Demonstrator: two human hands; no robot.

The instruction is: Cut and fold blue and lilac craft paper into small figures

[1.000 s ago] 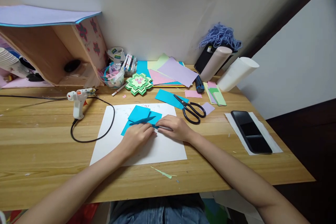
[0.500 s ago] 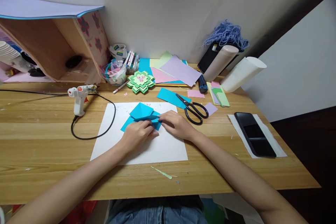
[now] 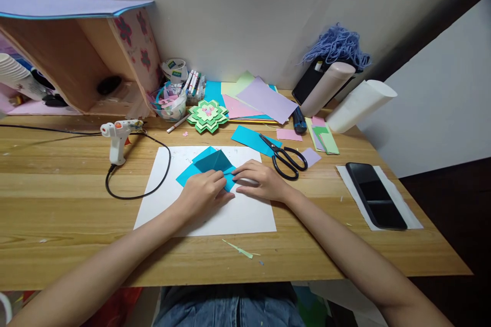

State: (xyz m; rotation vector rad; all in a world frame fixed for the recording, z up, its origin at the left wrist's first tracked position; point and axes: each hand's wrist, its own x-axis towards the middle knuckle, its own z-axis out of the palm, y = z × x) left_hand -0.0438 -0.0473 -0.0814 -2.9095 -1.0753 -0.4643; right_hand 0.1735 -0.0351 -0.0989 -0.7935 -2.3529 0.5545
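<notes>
A folded sheet of blue paper [image 3: 213, 161] rests over a white sheet [image 3: 238, 219] in the middle of the table. One flap stands raised and shaded, with a crease through it. My left hand [image 3: 202, 191] holds the near edge of the blue paper, fingers curled and thumb toward the right. At the paper's right corner, my right hand [image 3: 259, 180] grips with its fingertips. Part of the lower fold is hidden under my fingers. Black-handled scissors [image 3: 279, 151] lie just beyond my right hand, partly over a blue paper strip [image 3: 249, 138].
A white glue gun [image 3: 117, 145] stands at left, its black cord looping toward the white sheet. Behind are a layered green paper flower [image 3: 207, 116], coloured sheets [image 3: 268, 100] and markers [image 3: 195, 83]. A phone [image 3: 376, 195] lies at right. Paper scraps [image 3: 240, 250] lie near the front edge.
The blue paper's upper flap has tipped over, now showing a darker, shaded face. My hands stay close together on the paper, and the view has shifted slightly.
</notes>
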